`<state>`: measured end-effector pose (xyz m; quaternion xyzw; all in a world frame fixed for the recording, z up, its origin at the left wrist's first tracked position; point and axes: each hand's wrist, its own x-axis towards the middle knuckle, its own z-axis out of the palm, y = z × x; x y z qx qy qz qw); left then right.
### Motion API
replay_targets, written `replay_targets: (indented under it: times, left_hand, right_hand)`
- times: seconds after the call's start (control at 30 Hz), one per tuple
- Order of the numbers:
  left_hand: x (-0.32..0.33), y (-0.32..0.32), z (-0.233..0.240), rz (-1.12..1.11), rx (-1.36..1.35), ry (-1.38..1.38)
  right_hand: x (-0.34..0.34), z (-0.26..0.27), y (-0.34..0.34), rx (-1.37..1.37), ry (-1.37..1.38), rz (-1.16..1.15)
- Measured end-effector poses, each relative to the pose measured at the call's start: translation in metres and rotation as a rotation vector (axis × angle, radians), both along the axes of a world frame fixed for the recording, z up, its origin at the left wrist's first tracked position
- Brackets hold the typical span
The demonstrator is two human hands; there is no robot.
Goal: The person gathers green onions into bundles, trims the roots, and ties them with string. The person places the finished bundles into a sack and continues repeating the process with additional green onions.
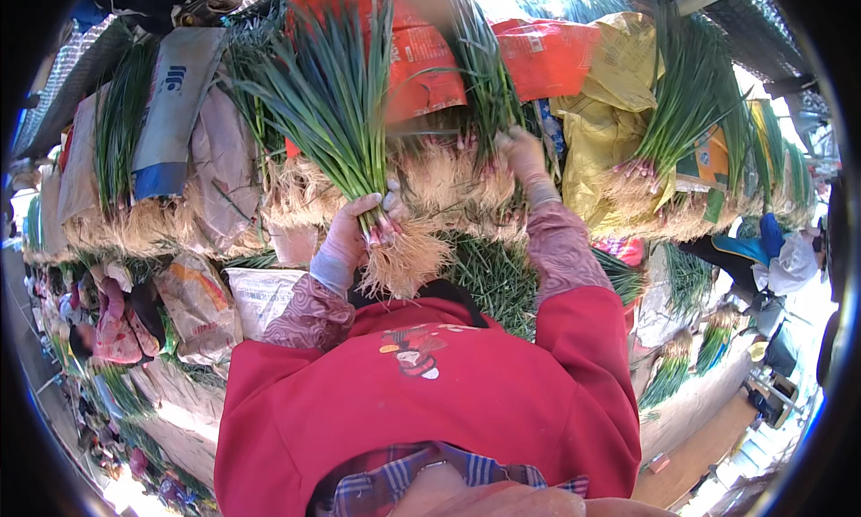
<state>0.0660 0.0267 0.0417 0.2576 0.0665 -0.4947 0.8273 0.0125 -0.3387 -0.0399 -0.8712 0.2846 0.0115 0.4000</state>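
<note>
In my gloved left hand [360,228] I grip a bunch of green onions [366,140] near its pinkish bulbs. Its green leaves fan upward and its pale roots [403,258] hang down towards my chest. My gloved right hand [523,155] is on the far side, at the bulb end of another pile of green onions [494,107]; it is blurred, and whether its fingers close on a stalk I cannot tell. Between the two hands, more roots [430,174] stick out below a red plastic sack [424,66].
Yellow sacks [599,160] and another green onion bundle [679,113] lie on the right. A grey-white sack [178,93] covers part of the row on the left. Loose green leaves [494,281] lie below the row. Other people [121,322] are at both sides, farther off.
</note>
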Motion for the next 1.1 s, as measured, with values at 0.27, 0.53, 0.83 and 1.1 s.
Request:
replay_targets:
  times: [0.27, 0.53, 0.83, 1.1]
  left_hand:
    - [-0.011, -0.008, 0.018, -0.124, 0.240, 0.209]
    - [-0.033, -0.045, 0.015, -0.290, 0.386, 0.090]
    - [-0.041, -0.021, 0.019, -0.108, 0.172, 0.152]
    - [-0.030, -0.006, 0.059, -0.215, 0.308, -0.135]
  right_hand:
    - [-0.011, 0.093, 0.030, 0.629, 0.140, 0.165]
    - [-0.026, 0.053, 0.140, -0.290, -0.114, 0.545]
    - [-0.041, 0.051, 0.146, 1.612, -0.241, 0.170]
    - [-0.040, 0.053, 0.110, -0.008, -0.291, 0.083]
